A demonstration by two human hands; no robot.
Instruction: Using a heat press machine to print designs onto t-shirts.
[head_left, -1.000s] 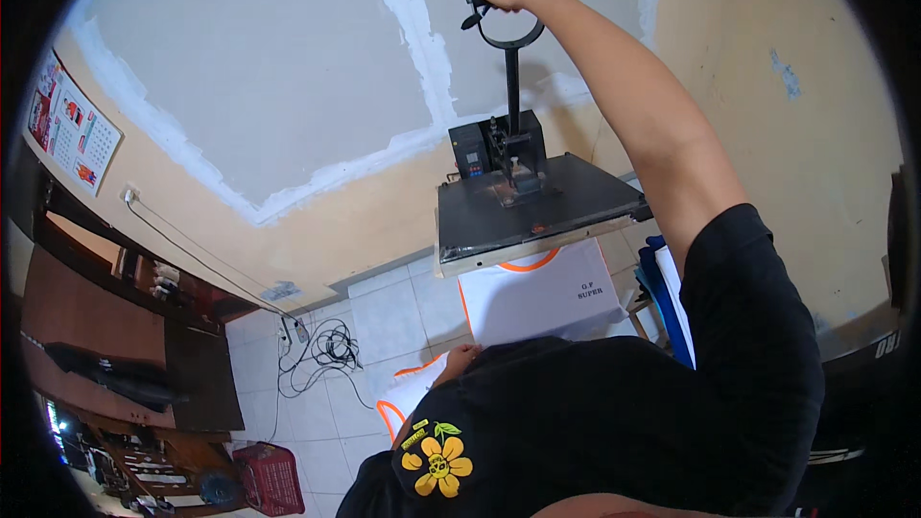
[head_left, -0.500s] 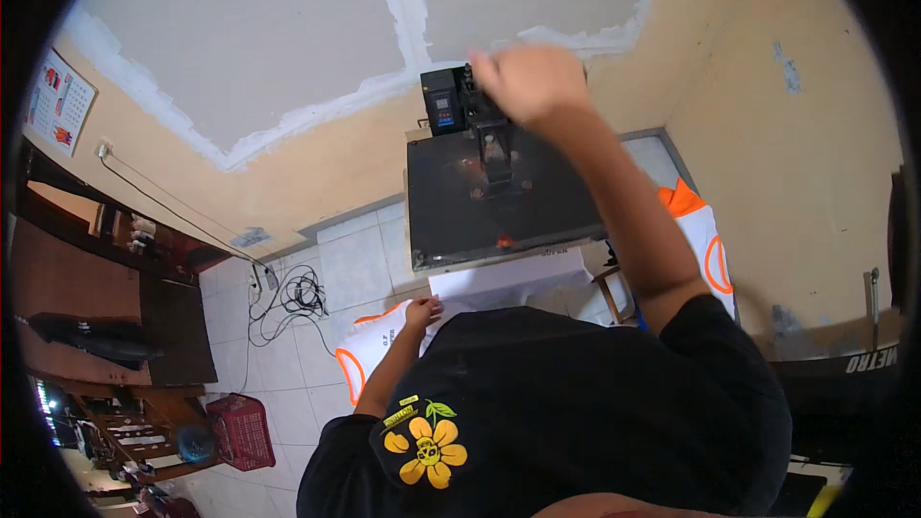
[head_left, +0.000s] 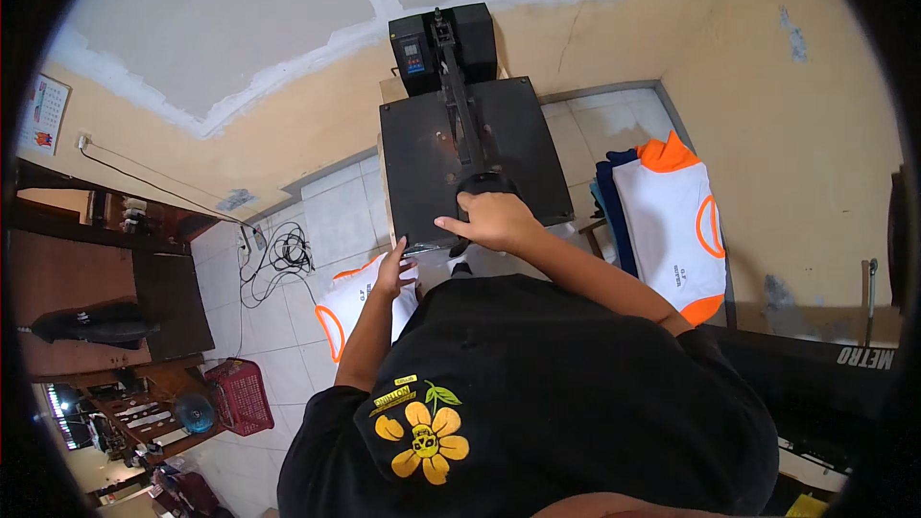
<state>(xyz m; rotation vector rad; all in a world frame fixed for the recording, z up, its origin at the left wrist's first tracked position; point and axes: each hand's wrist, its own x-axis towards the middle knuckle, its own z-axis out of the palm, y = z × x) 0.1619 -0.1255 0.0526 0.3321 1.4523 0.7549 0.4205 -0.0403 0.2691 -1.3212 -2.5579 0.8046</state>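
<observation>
Nearest to my camera is the black cloth T-shirt with a yellow flower design (head_left: 595, 393), and from it I follow two bare forearms forward. The left one rises almost straight, just above a white shirt with orange trim (head_left: 348, 288). Its left hand (head_left: 394, 271) points forward, fingers and thumb apart, at the front left corner of a black metal heat press with a broad square plate (head_left: 523, 149) (whether a fingertip touches the edge, I can't make out). The right forearm slants in from the lower right, bringing the right hand (head_left: 501, 221) over the front of the plate, back upward, thumb stretched out to the left. It meets the near end of a long black metal lever (head_left: 467, 134); most of its fingers are hidden from me, so I cannot tell if they close around it. The press stands directly ahead, between the white shirt on the left and a second white shirt with orange sleeves (head_left: 662, 221) on the right. Beyond the plate I see a black box-shaped control unit with a small display (head_left: 413, 56), close to the beige and grey wall (head_left: 537, 29).
</observation>
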